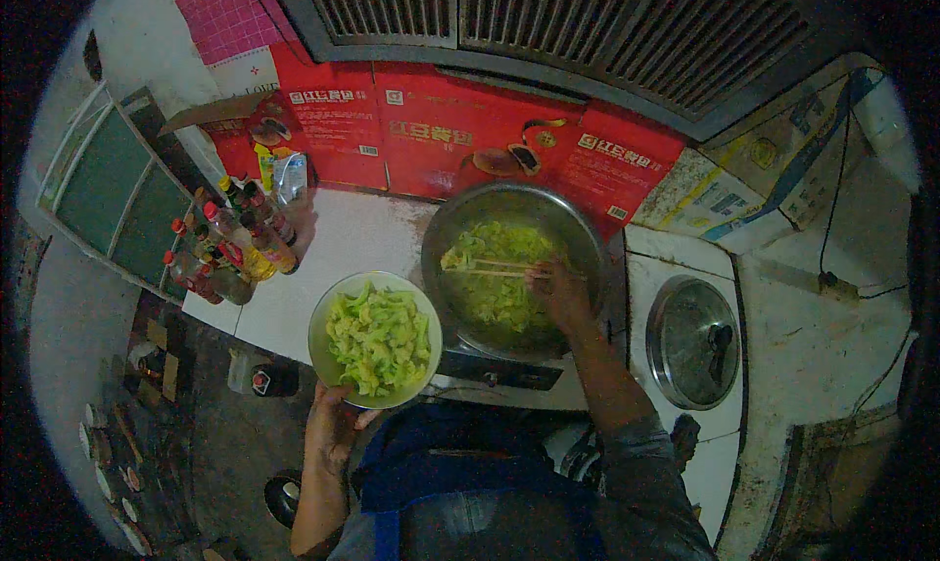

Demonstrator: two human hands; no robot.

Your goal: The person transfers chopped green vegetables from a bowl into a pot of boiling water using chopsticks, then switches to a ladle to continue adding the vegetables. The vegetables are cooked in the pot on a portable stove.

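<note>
My left hand (335,421) grips the lower rim of a round bowl (320,341) heaped with pale green cauliflower florets (378,337). My right hand (557,291) holds a pair of light wooden chopsticks (492,268) over a wide metal wok (440,304) on the stove. Their tips reach across more florets (507,238) inside the wok, where steam blurs the contents. The bowl is at the wok's left, in front of the counter edge.
Several sauce and oil bottles (257,241) crowd the white counter (330,223) at left. Red cardboard sheets (433,135) line the wall under the range hood (573,40). A metal lid (694,341) lies on the right counter. Below the counter at left is a dark container (275,379).
</note>
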